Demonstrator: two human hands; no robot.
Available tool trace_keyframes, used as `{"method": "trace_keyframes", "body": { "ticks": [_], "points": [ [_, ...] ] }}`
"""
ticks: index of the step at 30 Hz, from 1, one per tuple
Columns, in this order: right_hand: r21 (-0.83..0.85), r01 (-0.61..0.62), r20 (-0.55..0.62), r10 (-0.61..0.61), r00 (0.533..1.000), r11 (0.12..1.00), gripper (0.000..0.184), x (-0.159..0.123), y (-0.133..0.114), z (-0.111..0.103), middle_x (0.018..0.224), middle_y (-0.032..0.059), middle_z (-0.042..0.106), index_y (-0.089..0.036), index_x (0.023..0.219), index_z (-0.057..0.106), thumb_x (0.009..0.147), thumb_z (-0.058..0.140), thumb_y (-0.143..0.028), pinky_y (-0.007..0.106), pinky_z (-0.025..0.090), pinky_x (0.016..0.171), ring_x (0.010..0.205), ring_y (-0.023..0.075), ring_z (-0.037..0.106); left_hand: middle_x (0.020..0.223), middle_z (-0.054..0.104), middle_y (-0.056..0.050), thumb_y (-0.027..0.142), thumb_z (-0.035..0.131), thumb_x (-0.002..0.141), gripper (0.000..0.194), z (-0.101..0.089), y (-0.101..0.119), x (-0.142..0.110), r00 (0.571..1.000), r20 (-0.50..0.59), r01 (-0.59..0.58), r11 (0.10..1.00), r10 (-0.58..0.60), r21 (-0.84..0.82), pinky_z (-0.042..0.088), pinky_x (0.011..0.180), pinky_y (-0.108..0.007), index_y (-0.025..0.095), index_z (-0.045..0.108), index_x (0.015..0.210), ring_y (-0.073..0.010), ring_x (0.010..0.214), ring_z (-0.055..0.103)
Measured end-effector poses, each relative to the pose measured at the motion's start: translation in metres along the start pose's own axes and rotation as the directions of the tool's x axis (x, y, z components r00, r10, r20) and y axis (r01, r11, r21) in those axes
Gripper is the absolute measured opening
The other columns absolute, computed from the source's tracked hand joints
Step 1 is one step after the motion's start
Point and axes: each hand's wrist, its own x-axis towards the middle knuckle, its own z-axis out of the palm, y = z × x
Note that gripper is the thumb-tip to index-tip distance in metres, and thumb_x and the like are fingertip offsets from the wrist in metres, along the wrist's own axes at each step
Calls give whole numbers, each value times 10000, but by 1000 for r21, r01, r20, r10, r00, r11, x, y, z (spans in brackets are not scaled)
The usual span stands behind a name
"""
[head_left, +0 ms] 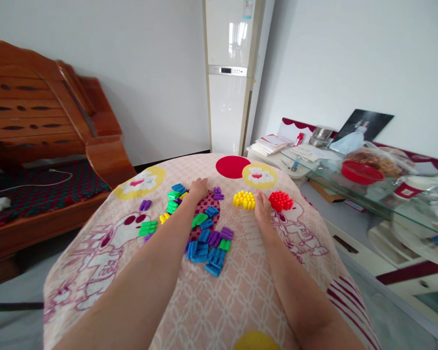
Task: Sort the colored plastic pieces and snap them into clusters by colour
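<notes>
Both my arms reach forward over a table covered with a pink cartoon-print cloth (241, 301). My left hand (197, 188) rests among scattered plastic blocks, its fingers curled down near blue and green blocks (175, 194); what is under them is hidden. My right hand (263, 201) lies between a yellow block cluster (244, 200) and a red block cluster (280, 200), touching or nearly touching both, fingers bent. A heap of blue, purple and green blocks (209, 245) lies between my forearms.
A wooden bench (40, 126) with a dark cushion stands at the left. A white standing air conditioner (229, 78) is behind the table. On the right, a glass table (368, 189) carries a red bowl (361, 171), papers and a photo.
</notes>
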Motion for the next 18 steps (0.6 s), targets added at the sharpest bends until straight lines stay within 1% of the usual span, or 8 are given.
{"method": "trace_keyframes", "body": {
  "ticks": [2,5,8,12,15,18],
  "points": [
    [-4,-7,1,7,1000,1000,549,0,-1,-1,1220,150,686,-137,1171,671,866,385,-494,402,398,1058,1163,266,590,1267,635,-144,147,571,842,410,-1,-3,-2,1000,10,2,999,-3,35,430,1042,-338,154,609,1251,-261,1198,580],
    [-17,-22,-1,22,1000,1000,537,0,-3,-2,1234,156,679,-131,1166,675,861,401,-478,404,397,1059,1175,272,584,1193,675,-117,169,565,867,299,-6,0,-7,1000,13,20,997,-20,69,445,993,-301,173,648,1155,-223,1112,615],
    [-13,-26,5,26,1000,1000,543,0,-3,-2,1238,158,677,-127,1169,677,856,408,-480,409,396,1060,1181,276,579,1156,695,-105,186,603,850,312,-15,7,-15,999,43,3,999,-5,51,470,905,-263,168,641,1159,-208,1043,634],
    [-12,-25,15,25,1000,1000,512,1,-2,-3,1225,132,688,-155,1153,689,854,420,-471,412,391,1062,1177,268,575,1104,713,-91,285,680,807,343,-28,23,-33,995,49,-83,997,83,5,473,859,-245,162,667,1127,-209,1007,645],
    [-19,-28,19,28,999,999,511,1,-3,-4,1219,137,690,-150,1150,690,851,422,-466,407,393,1059,1168,267,583,1039,731,-98,347,658,829,301,-35,40,-49,990,44,-135,991,135,-14,473,858,-252,145,720,1044,-215,978,657],
    [-8,-24,9,24,1000,1000,512,0,-5,-3,1208,144,693,-144,1148,690,852,420,-462,402,404,1047,1158,270,590,950,746,-105,378,632,850,306,-35,58,-66,979,84,-183,981,188,-72,480,818,-259,122,756,963,-214,903,674]
  ]
}}
